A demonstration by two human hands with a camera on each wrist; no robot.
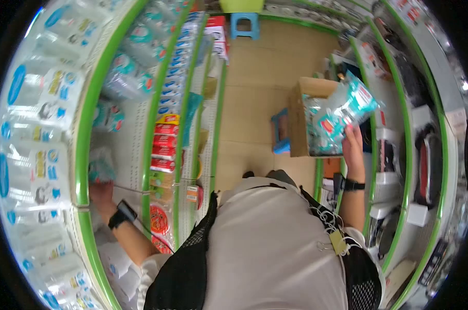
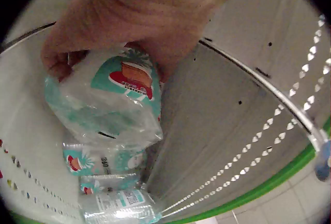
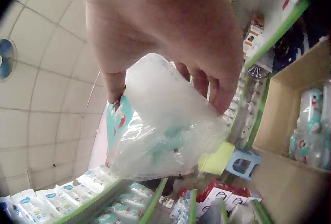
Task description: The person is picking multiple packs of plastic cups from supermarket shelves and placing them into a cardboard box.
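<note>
My left hand reaches into the shelf on the left and grips a clear bag of plastic cups with a teal and red label. Behind that bag, similar packs of cups lie in a row along the shelf in the left wrist view. On the other side, my right hand holds up another teal-labelled pack of plastic cups, thumb on one side and fingers on the other. In the head view this pack overlaps the open cardboard box, which has more such packs inside.
A blue stool is beside the box, and a second blue stool stands at the aisle's far end. Green-edged shelves line both sides, with bagged goods at left and boxed wares at right. Tiled floor runs between.
</note>
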